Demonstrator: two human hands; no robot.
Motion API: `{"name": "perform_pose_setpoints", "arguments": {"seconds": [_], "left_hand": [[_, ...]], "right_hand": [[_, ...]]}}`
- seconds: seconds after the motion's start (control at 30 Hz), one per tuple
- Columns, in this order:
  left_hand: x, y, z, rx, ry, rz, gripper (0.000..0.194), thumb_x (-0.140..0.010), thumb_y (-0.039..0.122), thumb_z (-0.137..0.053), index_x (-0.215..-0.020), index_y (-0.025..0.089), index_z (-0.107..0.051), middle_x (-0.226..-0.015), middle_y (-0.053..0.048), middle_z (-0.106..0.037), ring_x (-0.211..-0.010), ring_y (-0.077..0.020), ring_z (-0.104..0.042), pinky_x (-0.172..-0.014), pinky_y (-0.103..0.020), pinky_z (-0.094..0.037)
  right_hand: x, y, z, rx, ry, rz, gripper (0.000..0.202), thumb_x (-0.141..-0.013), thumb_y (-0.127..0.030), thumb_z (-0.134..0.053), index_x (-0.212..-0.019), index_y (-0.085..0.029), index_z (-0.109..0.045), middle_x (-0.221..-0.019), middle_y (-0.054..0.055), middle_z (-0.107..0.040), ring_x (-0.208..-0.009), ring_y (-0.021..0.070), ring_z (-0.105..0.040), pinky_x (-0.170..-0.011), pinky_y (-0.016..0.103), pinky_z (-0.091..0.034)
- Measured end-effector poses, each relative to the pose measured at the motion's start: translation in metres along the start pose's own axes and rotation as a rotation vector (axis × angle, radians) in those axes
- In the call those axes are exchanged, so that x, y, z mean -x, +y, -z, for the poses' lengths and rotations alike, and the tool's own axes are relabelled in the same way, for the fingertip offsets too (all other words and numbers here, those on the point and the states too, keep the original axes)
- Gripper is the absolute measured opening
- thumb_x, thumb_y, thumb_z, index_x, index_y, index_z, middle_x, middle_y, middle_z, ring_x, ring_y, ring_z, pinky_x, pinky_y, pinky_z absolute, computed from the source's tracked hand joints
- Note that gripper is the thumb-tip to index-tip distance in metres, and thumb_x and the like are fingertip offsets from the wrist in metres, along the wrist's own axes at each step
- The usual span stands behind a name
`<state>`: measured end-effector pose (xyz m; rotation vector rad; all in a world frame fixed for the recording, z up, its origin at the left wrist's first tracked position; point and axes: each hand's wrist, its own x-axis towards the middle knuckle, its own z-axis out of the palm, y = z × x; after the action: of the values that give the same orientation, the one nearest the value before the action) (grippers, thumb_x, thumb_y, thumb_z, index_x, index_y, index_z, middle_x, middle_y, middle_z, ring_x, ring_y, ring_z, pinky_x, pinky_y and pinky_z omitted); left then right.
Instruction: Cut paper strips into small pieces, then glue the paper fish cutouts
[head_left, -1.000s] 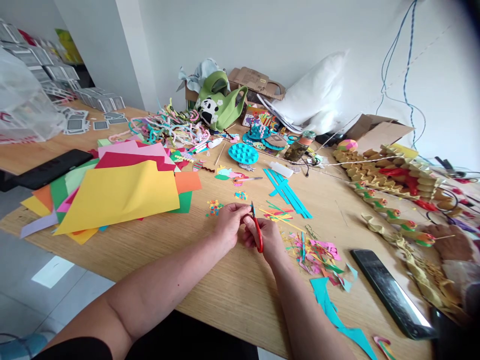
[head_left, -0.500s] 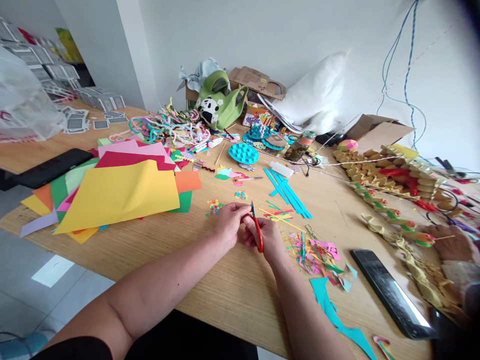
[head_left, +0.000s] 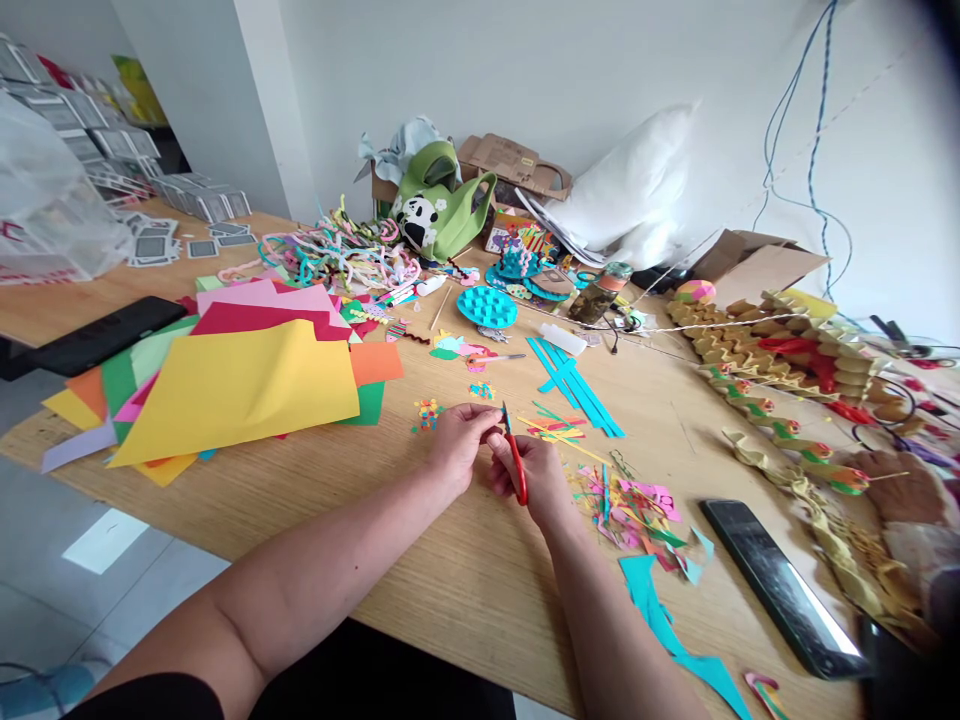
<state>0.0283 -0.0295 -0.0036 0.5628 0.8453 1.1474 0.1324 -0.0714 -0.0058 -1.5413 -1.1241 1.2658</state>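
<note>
Red-handled scissors [head_left: 517, 465] are in my right hand [head_left: 534, 475], their dark blades pointing away from me. My left hand [head_left: 461, 440] is pinched close beside the blade tips; whatever is between its fingertips is too small to make out. Both hands are over the wooden table [head_left: 420, 570]. Just beyond them lie small piles of coloured paper bits [head_left: 481, 391], with another pile [head_left: 427, 414] left of my left hand. Thin paper strips [head_left: 555, 428] and a heap of paper scraps [head_left: 637, 510] lie to the right of my right hand.
Coloured paper sheets [head_left: 247, 390] are stacked at left, by a black phone [head_left: 105, 335]. Another phone [head_left: 784, 585] lies at right, near another person's hand [head_left: 904, 487]. Blue strips [head_left: 577, 385], a blue disc [head_left: 487, 307], a jar [head_left: 600, 293] and a green bag [head_left: 442, 215] stand farther back.
</note>
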Motion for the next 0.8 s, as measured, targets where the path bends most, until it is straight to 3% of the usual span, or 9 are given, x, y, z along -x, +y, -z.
{"name": "perform_pose_setpoints", "arguments": {"seconds": [0.27, 0.8], "left_hand": [[-0.0021, 0.0030, 0.0023, -0.075, -0.022, -0.047, 0.013, -0.055, 0.023, -0.072, -0.060, 0.014, -0.065, -0.054, 0.001, -0.058, -0.053, -0.0103, -0.052, -0.054, -0.023, -0.038], [-0.0053, 0.0075, 0.0055, -0.087, -0.084, -0.008, 0.013, -0.055, 0.020, -0.073, -0.062, 0.012, -0.065, -0.057, 0.000, -0.060, -0.053, -0.0102, -0.054, -0.054, -0.023, -0.040]], "right_hand": [[0.0026, -0.0029, 0.0025, 0.035, -0.023, 0.007, 0.052, -0.064, -0.065, -0.072, -0.053, -0.017, -0.054, -0.045, 0.002, -0.058, -0.034, 0.0121, -0.052, -0.034, 0.021, -0.039], [0.0037, -0.0072, 0.0017, 0.031, -0.030, -0.005, 0.053, -0.063, -0.066, -0.072, -0.053, -0.017, -0.052, -0.044, 0.002, -0.059, -0.033, 0.0115, -0.051, -0.031, 0.020, -0.036]]}}
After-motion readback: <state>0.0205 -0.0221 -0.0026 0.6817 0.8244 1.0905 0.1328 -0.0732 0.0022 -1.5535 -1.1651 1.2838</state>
